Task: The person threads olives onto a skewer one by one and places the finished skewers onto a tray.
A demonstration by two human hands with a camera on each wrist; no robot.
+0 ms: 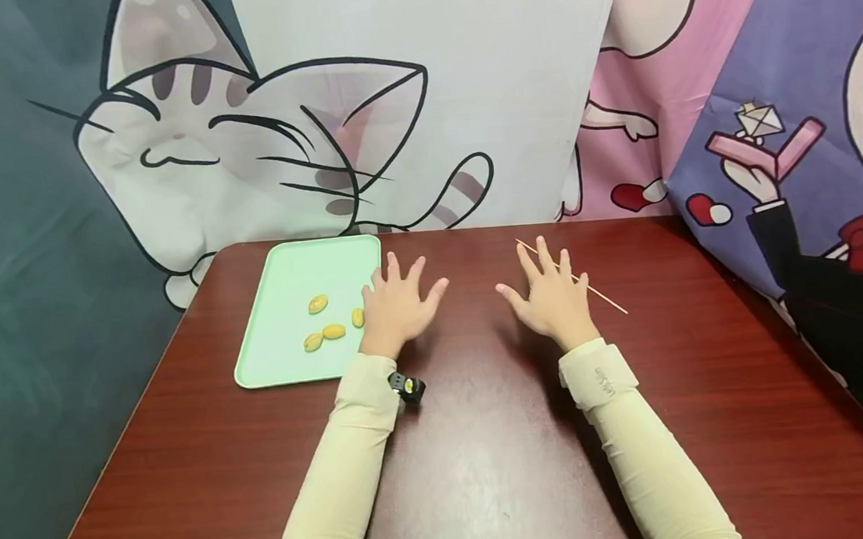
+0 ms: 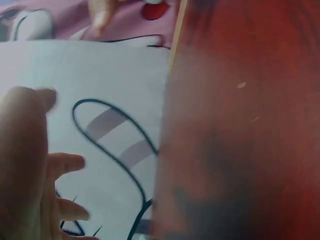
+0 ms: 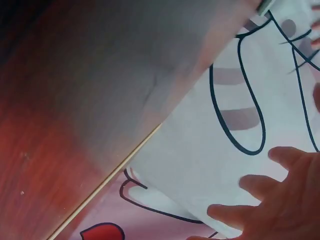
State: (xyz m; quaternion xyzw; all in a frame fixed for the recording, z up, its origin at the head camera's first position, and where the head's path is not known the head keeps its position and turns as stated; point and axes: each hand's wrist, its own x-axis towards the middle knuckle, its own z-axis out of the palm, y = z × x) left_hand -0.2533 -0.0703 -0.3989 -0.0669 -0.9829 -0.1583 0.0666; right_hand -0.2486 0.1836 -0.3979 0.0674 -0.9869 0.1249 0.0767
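Observation:
Both hands are held palm down with fingers spread, and neither grips anything. My left hand is over the right edge of a pale green tray, covering part of that edge. Several small yellow oval pieces that look like fruit lie in the tray; one is close beside the hand. My right hand hangs over a thin wooden skewer that lies slantwise on the table, hiding its middle. In the left wrist view, the left thumb and fingers show against the backdrop. The right fingers appear spread in the right wrist view.
A dark reddish-brown table extends beneath both arms. Behind it hangs a cloth backdrop with cartoon drawings, continuing along both sides. A small black device is worn at the left wrist, over the pale sleeve.

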